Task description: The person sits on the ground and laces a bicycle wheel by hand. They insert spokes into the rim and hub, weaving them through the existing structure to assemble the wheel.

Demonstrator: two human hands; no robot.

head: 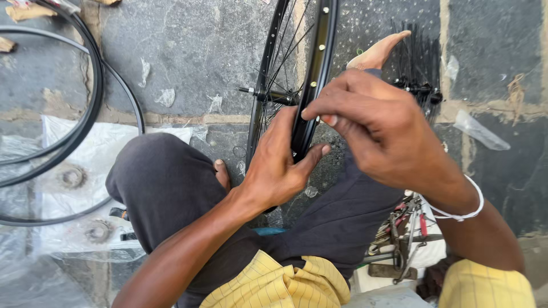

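Left hand [279, 165]: reaches up from the lower left, forearm slanting across the lap; palm wrapped on the near side of the black bicycle rim [315, 74], thumb pressed against the rim's right flank, fingers closed round it.
Right hand [377, 128]: comes in from the lower right with the wrist bent, knuckles up; fingertips [328, 118] pinched together against the rim's outer edge just above the left thumb. Whether something small sits in that pinch I cannot tell.
Hands together: close, almost touching, both clamped on the same stretch of rim.
Rim: stands upright on edge between the knees, running away from the hands to the top of the view; spokes [285, 51] and hub axle [268, 94] just left of the right hand.
Wrist: white bangle [471, 208] on the right forearm.
Left of left arm: loose black tyres [85, 91] lying on clear plastic sheeting [80, 154], with metal sprockets [71, 177] on it.
Below right forearm: heap of hand tools [402, 239], some red-handled.
Beyond right hand: bare foot [377, 52] and bundle of black spokes [419, 63] on the stone floor.
Scraps: crumpled clear wrappers [479, 132] right of the right hand.
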